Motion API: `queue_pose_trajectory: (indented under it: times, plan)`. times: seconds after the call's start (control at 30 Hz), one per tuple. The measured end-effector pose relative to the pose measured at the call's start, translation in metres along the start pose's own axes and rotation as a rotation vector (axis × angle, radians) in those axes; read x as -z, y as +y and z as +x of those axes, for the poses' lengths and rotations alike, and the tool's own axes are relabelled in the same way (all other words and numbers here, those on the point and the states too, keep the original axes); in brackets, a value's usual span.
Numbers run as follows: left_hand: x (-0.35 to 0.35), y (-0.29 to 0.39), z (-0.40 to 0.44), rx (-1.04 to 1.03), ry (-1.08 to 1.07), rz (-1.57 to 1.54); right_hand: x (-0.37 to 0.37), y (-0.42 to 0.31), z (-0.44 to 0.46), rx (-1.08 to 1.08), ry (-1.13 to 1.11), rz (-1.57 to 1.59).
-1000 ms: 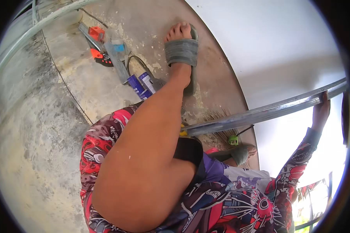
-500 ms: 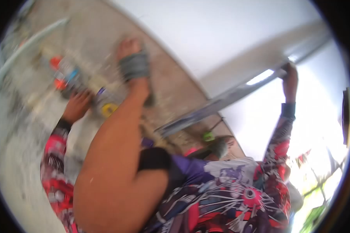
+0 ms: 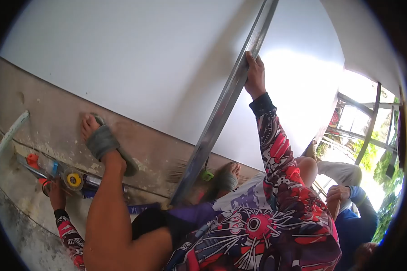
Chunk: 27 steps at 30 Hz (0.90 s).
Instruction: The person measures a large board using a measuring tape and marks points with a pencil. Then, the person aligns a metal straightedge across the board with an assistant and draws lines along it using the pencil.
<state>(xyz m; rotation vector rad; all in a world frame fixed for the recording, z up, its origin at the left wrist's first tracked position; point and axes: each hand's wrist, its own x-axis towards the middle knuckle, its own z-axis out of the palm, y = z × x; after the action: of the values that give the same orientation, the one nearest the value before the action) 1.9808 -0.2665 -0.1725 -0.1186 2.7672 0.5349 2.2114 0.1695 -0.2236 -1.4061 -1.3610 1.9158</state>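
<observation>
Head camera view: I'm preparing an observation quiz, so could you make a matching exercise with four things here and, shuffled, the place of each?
Things
1. metal bar
2. left hand
3. right hand
4. small green item

Places
A. raised, gripping the bar
B. between the bar's lower part and a slipper
C. slanting across the white panel
D. low, beside the orange tool

Pairs: 1-C, 2-D, 3-A, 4-B

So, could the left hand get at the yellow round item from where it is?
Probably yes: the left hand is close beside the yellow round item, with nothing visible blocking it, though it seems busy at the orange-and-black tool and might need to let go first.
</observation>
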Motion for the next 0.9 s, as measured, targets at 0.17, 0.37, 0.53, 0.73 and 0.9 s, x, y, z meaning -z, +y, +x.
queue_pose_trajectory:
  times: [0.17,0.37,0.53,0.73,0.9]
  plan:
    - [-0.009,-0.020,0.011,-0.148,0.040,0.404,-0.006,0.010,-0.004,0.083,0.150,-0.218]
    - [-0.017,-0.035,0.011,-0.332,0.169,0.702,-0.019,0.014,-0.005,0.200,0.286,-0.333]
    - [-0.027,-0.048,0.026,-0.318,0.201,0.699,-0.030,0.000,-0.003,0.214,0.345,-0.497]
    - [0.101,0.040,0.017,-0.837,-0.562,0.180,-0.061,-0.011,-0.003,0.194,0.410,-0.533]
    - [-0.001,0.108,-0.043,-1.292,-0.687,0.169,-0.068,-0.023,-0.001,0.094,0.427,-0.835]
